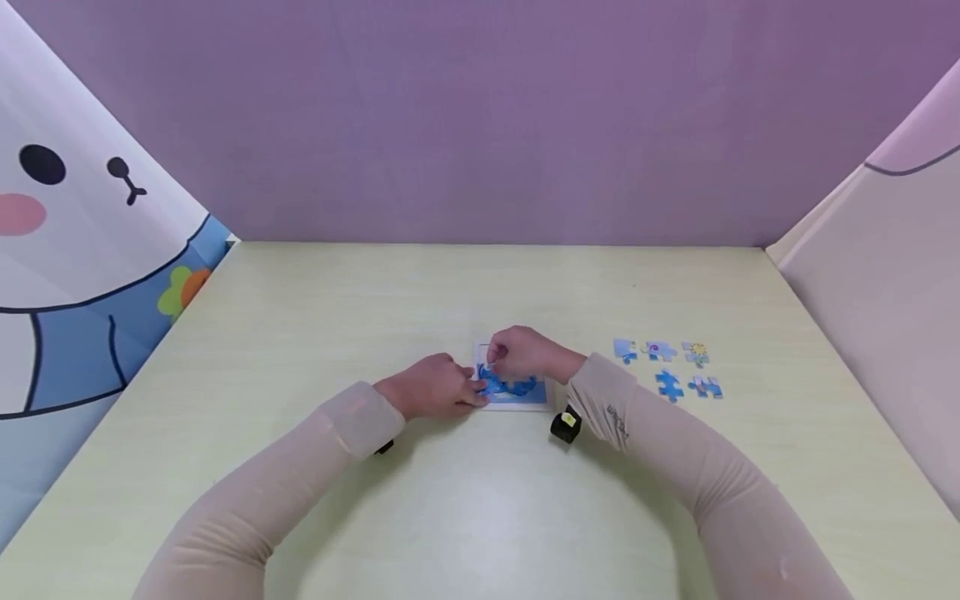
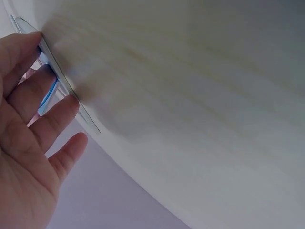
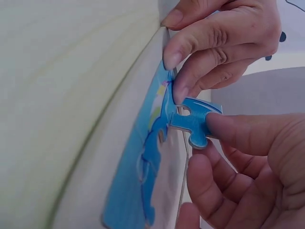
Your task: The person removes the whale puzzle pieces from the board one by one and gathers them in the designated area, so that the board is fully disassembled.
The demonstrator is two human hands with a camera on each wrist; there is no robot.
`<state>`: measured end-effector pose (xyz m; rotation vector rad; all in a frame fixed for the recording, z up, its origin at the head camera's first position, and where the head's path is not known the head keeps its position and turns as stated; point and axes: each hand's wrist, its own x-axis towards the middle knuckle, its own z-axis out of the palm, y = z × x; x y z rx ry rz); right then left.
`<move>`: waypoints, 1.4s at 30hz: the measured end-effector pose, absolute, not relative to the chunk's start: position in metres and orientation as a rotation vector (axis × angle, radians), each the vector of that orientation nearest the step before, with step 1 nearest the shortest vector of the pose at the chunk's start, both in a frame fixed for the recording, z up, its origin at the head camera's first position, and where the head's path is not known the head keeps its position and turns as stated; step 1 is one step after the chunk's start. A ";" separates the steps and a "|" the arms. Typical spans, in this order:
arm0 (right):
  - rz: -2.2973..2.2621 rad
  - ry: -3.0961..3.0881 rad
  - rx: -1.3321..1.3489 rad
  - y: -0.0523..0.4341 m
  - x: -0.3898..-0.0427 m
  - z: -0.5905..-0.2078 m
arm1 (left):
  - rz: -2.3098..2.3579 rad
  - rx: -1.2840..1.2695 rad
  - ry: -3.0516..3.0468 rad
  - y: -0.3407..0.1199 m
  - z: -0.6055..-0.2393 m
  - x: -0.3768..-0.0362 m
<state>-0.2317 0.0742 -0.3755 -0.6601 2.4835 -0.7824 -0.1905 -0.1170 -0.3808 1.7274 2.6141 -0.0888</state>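
Between thumb and fingers, my right hand [image 1: 525, 354] pinches a blue jigsaw piece [image 3: 194, 121], tilted up at the edge of the assembled part in the right wrist view. Joined blue pieces [image 3: 128, 157] cover the near part of the white puzzle tray [image 1: 517, 407]. My left hand [image 1: 435, 387] lies at the tray's left side. Its fingertips [image 3: 172, 61] touch the tray edge and the joined pieces there. In the left wrist view its fingers [image 2: 55, 121] are spread and loosely bent along the tray edge.
Several loose jigsaw pieces lie on the table right of the tray, among them a blue piece [image 1: 670, 385] and one with a yellow sun [image 1: 696, 352]. A purple partition [image 1: 480, 125] stands behind the pale table [image 1: 337, 300]. Printed cloth panels [image 1: 75, 250] flank it.
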 end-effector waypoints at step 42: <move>-1.147 2.432 -0.473 0.160 -0.224 -0.370 | 0.070 1.590 2.507 -0.106 -0.373 -0.204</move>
